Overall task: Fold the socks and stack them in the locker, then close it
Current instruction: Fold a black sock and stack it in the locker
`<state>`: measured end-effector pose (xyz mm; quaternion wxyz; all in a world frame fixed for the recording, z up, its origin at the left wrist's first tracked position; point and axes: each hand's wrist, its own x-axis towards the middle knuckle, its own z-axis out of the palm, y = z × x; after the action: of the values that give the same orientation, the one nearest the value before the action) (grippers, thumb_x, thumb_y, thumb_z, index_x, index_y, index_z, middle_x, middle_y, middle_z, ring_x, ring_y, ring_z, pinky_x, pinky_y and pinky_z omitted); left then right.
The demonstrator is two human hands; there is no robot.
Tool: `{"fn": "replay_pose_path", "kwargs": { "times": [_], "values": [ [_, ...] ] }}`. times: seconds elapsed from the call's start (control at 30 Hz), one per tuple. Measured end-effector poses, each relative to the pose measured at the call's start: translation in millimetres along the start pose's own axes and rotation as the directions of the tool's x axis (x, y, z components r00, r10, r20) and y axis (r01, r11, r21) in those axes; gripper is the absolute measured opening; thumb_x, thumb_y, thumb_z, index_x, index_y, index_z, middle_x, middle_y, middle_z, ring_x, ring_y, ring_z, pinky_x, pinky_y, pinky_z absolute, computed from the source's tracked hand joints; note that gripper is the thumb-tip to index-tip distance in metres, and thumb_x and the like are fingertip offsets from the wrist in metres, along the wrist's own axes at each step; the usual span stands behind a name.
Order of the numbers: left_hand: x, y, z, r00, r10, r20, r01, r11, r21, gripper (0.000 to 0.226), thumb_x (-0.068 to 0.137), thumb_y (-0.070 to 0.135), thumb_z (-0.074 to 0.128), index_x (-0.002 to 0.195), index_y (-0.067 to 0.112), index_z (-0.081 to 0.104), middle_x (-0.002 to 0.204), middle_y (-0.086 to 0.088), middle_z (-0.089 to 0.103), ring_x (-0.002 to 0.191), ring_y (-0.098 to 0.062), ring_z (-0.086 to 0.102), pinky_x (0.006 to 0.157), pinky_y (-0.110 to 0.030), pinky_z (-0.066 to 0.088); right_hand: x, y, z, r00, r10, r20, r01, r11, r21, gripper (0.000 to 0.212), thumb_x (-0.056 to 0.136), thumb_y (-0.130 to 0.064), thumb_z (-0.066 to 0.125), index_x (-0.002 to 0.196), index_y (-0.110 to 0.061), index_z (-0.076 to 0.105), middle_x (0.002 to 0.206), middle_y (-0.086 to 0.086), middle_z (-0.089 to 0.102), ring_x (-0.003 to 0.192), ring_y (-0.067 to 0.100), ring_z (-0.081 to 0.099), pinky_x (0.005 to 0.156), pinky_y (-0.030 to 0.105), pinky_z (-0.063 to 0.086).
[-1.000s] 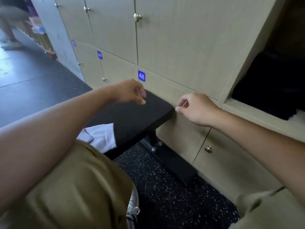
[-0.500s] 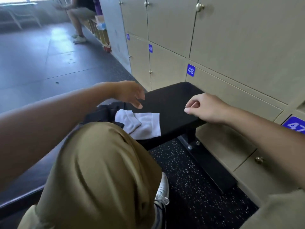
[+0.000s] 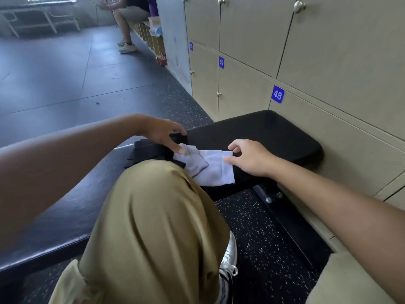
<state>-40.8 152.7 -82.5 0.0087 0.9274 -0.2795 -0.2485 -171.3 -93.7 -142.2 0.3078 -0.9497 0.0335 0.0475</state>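
**White sock on the bench, about to fold: notes on how it'll handle**

So here's where we are. The white sock (image 3: 210,167) lies flat on the black bench (image 3: 274,132), right past our knee, with its open cuff end toward the lockers (image 3: 328,51) and one part already flopped over itself near the middle. Tucked under its far end is a pile of dark socks (image 3: 149,152), touching it.

Our left hand (image 3: 162,134) hovers with fingers spread and relaxed, one fingertip just landing on the sock's far end where it overlaps the dark pile. Nothing gripped there. Our right hand (image 3: 252,156) is at the cuff edge, thumb and forefinger loosely apart and touching the fabric, not pinching yet as far as we can tell.

Handling-wise, we'd guess this is super light and totally limp. It won't hold a shape, so lifting from one point just makes it dangle and undo that fold. The knit probably grips the bench padding a bit, so sliding it may bunch it. Best bet in our view: pinch the cuff corners with the right, pin or pinch the toe end with the left, then bring end to end. Also watch we don't drag a dark sock along, since they overlap.

The open locker isn't in view here.
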Motion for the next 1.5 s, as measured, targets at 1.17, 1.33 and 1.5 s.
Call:
{"fn": "replay_pose_path", "kwargs": {
  "times": [1.17,1.33,1.5],
  "values": [
    [-28.1,-57.4,15.6,0.987,-0.072,-0.144,-0.023,0.822,-0.568,0.042,0.071,0.006,0.09,0.103,0.015,0.065,0.095,-0.002,0.078,0.086,-0.022,0.076,0.064,-0.027,0.057,6.5,-12.2,34.5,0.902,-0.321,0.29,0.425,0.78,-0.46,0.045,0.108,-0.049,0.026,0.153,-0.052,0.026,0.164,-0.008,0.019,0.144,0.021,0.018,0.115,0.046,0.018],
    [-34.1,-53.2,-7.2,0.981,-0.059,-0.187,-0.09,0.714,-0.695,0.037,0.08,0.001,0.082,0.109,0.013,0.064,0.097,-0.003,0.078,0.084,-0.019,0.077,0.064,-0.026,0.06,7.6,5.7,18.4,0.921,-0.26,0.289,0.372,0.807,-0.46,0.044,0.107,-0.048,0.029,0.151,-0.053,0.027,0.164,-0.011,0.019,0.147,0.018,0.015,0.117,0.046,0.015],
    [-25.5,-34.2,-18.9,0.981,0.014,-0.192,-0.154,0.657,-0.738,0.039,0.083,0.0,0.078,0.118,0.007,0.062,0.107,-0.009,0.077,0.095,-0.025,0.076,0.072,-0.029,0.061,6.6,25.4,-2.3,0.944,-0.203,0.259,0.303,0.845,-0.441,0.045,0.107,-0.046,0.034,0.151,-0.053,0.028,0.164,-0.012,0.019,0.147,0.016,0.015,0.119,0.044,0.012]
  ]
}}
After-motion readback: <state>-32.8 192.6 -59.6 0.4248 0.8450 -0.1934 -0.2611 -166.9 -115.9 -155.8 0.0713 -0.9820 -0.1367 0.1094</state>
